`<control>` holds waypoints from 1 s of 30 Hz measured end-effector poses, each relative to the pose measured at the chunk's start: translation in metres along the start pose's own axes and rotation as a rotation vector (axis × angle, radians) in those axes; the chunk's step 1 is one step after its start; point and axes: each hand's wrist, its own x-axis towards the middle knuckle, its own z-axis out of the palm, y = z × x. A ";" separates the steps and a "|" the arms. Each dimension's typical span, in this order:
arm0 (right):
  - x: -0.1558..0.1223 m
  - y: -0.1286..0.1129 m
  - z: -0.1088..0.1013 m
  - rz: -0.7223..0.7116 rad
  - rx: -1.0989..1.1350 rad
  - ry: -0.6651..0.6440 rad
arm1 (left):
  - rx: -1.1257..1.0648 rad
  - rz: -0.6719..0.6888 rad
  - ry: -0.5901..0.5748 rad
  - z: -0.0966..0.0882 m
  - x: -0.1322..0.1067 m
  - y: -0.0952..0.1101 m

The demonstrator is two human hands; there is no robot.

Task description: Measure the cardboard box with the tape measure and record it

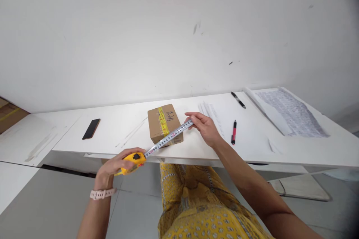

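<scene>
A small cardboard box (162, 119) with a strip of yellow tape and handwriting on top sits near the front edge of a white table (117, 127). My left hand (117, 164) is closed around a yellow tape measure case (132, 160) just off the table's front edge. Its white blade (168, 137) runs up and right across the box's near right corner. My right hand (203, 125) pinches the blade's end just right of the box.
A black phone (91, 129) lies left of the box. A red and black pen (233, 132), a black pen (238, 100) and printed sheets (288, 112) lie to the right. A brown carton (8, 114) stands at far left. A board (300, 186) lies on the floor under the table.
</scene>
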 end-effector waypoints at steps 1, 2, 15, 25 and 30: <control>-0.001 0.004 0.002 0.017 -0.029 -0.016 | 0.022 0.000 0.004 -0.003 0.005 0.003; -0.001 0.008 0.005 0.032 -0.066 -0.035 | 0.041 0.000 0.011 -0.006 0.009 0.006; 0.009 0.021 0.022 0.073 -0.446 -0.162 | 0.186 -0.100 -0.064 -0.052 0.062 0.011; 0.002 0.038 0.025 0.144 -0.194 -0.070 | 0.164 -0.076 -0.218 -0.037 0.088 0.009; 0.002 0.041 0.027 0.130 -0.203 -0.056 | 0.124 -0.033 -0.155 -0.030 0.080 0.013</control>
